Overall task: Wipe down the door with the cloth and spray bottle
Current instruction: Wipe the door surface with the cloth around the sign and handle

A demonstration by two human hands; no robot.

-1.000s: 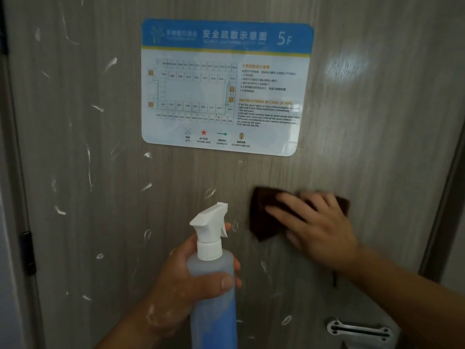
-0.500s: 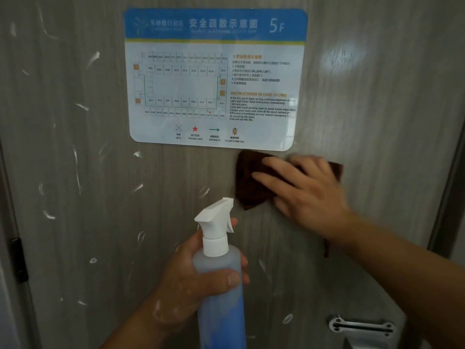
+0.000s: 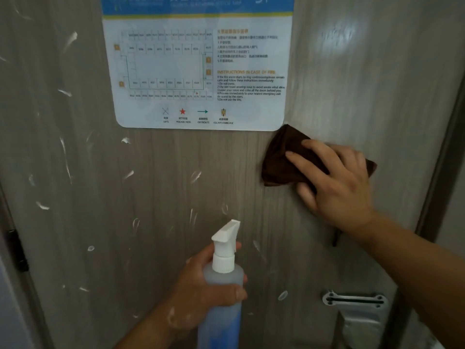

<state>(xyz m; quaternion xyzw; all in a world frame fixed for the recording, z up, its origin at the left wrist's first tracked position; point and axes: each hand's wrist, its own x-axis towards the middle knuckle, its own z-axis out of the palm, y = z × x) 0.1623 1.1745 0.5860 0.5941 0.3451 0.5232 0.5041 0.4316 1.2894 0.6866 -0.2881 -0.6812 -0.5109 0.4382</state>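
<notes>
A grey wood-grain door (image 3: 156, 177) fills the view, flecked with white foam streaks on its left and middle. My right hand (image 3: 334, 182) presses a dark brown cloth (image 3: 281, 159) flat against the door, just below the lower right corner of the evacuation sign. My left hand (image 3: 201, 293) grips a translucent spray bottle (image 3: 221, 293) with blue liquid and a white trigger head, held upright in front of the door's lower middle.
A blue and white evacuation sign (image 3: 198, 71) is fixed to the upper door. A metal chain-latch plate (image 3: 354, 301) sits at the lower right, a dark hinge (image 3: 17, 250) at the left edge, and the door frame (image 3: 437, 172) runs along the right.
My right hand has slid the cloth up and to the right, from below the sign's middle to its lower right corner. The view has shifted nearer the door; the bottle stays held.
</notes>
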